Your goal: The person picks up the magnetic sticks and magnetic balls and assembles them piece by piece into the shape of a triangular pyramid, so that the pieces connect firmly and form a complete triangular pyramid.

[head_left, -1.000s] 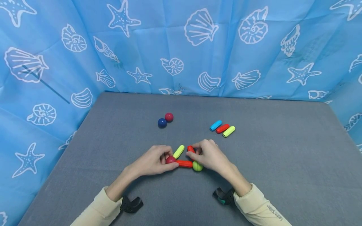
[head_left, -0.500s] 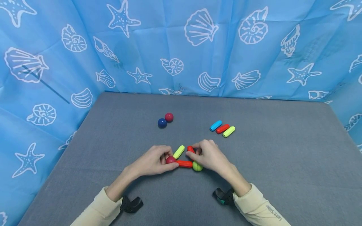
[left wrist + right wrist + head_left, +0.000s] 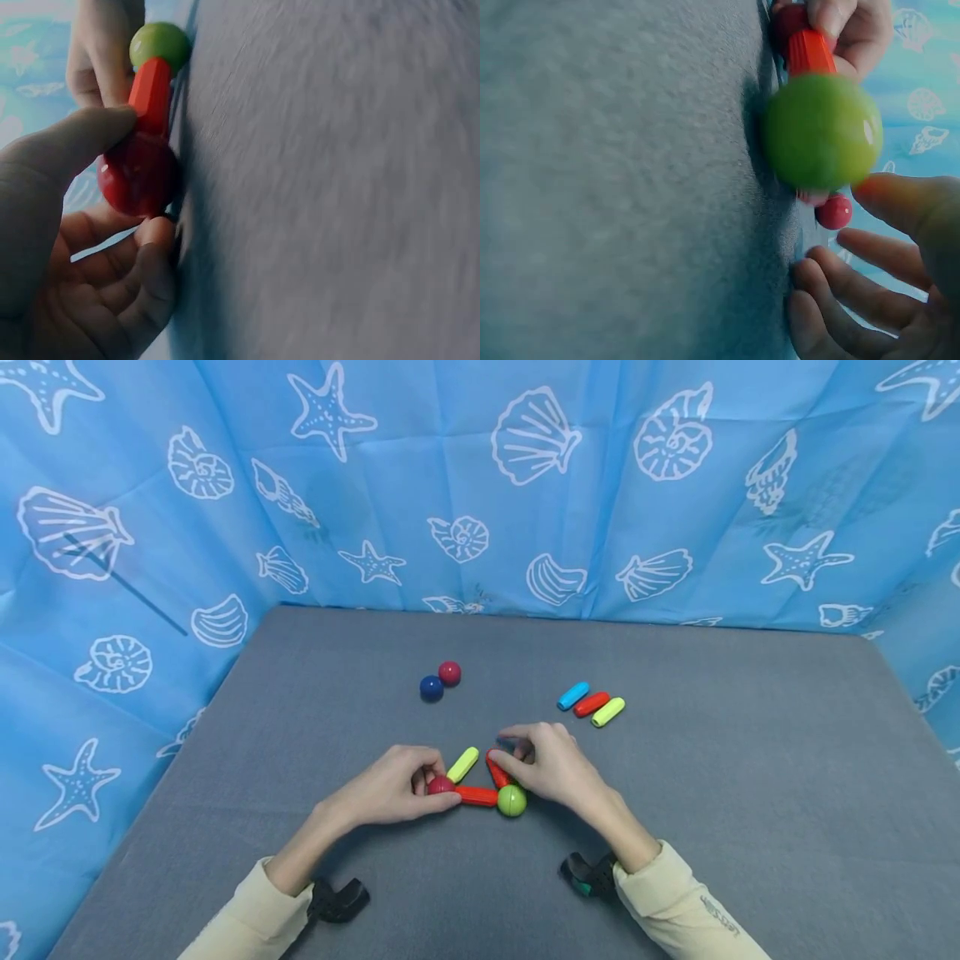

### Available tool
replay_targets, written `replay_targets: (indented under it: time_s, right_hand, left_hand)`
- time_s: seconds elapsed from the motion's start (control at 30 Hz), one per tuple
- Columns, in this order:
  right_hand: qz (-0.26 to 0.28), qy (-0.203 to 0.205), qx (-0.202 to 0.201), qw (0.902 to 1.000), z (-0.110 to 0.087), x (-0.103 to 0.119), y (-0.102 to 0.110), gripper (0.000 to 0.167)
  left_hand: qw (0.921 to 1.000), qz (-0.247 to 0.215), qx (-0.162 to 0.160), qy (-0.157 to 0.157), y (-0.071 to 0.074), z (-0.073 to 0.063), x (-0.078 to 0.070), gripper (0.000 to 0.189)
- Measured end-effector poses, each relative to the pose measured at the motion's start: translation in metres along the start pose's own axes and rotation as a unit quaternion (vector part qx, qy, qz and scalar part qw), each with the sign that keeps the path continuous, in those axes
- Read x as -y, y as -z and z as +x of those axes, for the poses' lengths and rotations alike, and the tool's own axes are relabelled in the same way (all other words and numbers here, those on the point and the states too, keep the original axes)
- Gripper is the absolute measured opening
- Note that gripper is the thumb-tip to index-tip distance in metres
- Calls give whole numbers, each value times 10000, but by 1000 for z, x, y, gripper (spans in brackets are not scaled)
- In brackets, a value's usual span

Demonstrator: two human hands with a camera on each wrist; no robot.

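Observation:
My left hand holds a dark red ball between thumb and fingers, its thumb reaching the joint with a red rod. That rod runs right to a green ball. From the red ball a yellow-green rod slants away to the back. Another red rod leans back from the green ball, partly behind my right hand. The right hand's fingers are spread apart. Its thumb overlaps this rod in the head view, and the right wrist view shows the thumb tip beside the green ball.
Farther back on the grey table lie a blue ball and a red ball, side by side. To their right a blue rod, a red rod and a yellow-green rod form a row. A blue shell-print curtain hangs behind.
The joined balls and rods have shifted slightly left with the left hand. The right hand's fingers have spread off the slanting red rod, which now shows more, as does the green ball.

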State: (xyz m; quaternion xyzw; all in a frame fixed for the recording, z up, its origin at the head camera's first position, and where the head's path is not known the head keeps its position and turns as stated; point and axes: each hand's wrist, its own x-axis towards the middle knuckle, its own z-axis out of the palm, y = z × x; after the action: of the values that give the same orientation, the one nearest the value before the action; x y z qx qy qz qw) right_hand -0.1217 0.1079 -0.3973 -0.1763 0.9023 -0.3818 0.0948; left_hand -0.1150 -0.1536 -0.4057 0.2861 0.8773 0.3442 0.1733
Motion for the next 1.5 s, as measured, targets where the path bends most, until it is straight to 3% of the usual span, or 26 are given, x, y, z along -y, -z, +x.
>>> replay_targets:
  time_s: [0.17, 0.33, 0.7, 0.93, 1.2, 1.5]
  right_hand:
    - [15, 190, -376, 9991, 12, 2, 0, 40]
    - [324, 299, -506, 9977, 30, 9, -5, 44]
    - [351, 553, -34, 9978, 74, 24, -22, 59]
    - [140, 535, 112, 9984, 92, 28, -32, 63]
    - [-390, 303, 146, 9987, 104, 35, -37, 64]
    - [-509, 49, 160, 9986, 105, 37, -39, 47]
  left_hand:
    - [9995, -5, 232, 210, 14, -10, 8, 18]
    - [9985, -5, 462, 286, 26, -19, 16, 18]
    - [9941, -243, 975, 417, 45, -35, 25, 25]
    - [9916, -186, 1046, 737, 47, -37, 26, 23]
    - [9906, -234, 1074, 819, 46, -37, 27, 24]
    - [9913, -232, 992, 829, 46, -38, 26, 25]
